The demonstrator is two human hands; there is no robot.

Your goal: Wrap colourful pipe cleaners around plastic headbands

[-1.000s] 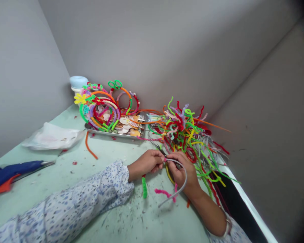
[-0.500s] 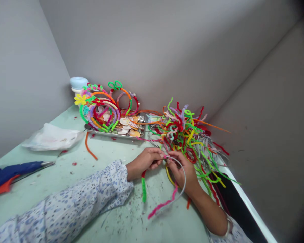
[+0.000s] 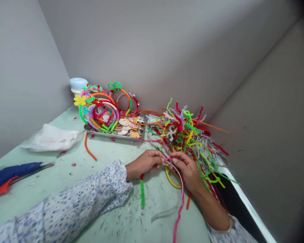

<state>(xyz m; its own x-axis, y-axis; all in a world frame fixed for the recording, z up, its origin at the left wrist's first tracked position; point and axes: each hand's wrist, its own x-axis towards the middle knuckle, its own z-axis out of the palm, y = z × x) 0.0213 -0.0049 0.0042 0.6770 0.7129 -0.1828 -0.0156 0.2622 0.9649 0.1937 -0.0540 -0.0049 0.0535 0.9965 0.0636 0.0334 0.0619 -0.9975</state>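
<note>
My left hand (image 3: 145, 164) is closed, thumb and fingers pinching the end of a thin grey headband (image 3: 183, 184). The band curves down past my right hand, and its far end is blurred. A pink pipe cleaner (image 3: 178, 217) loops over the pinched end and hangs down toward the near edge. My right hand (image 3: 188, 170) pinches this pipe cleaner close to the left fingertips. Below the left hand hangs or lies a red and green pipe cleaner (image 3: 142, 192); its upper end is hidden. A yellow curved piece (image 3: 171, 180) shows behind the band.
A tangled heap of pipe cleaners (image 3: 184, 131) lies beyond my right hand. A metal tray (image 3: 111, 134) holds decorated headbands (image 3: 101, 111) and flat printed cutouts (image 3: 128, 126). At left are a plastic bag (image 3: 53, 137) and a blue-handled tool (image 3: 17, 171). Grey walls enclose the table (image 3: 111, 216).
The pink pipe cleaner has swung from pointing down-left to hanging nearly straight down, with a pink loop now over the band's end. My right hand has shifted slightly right.
</note>
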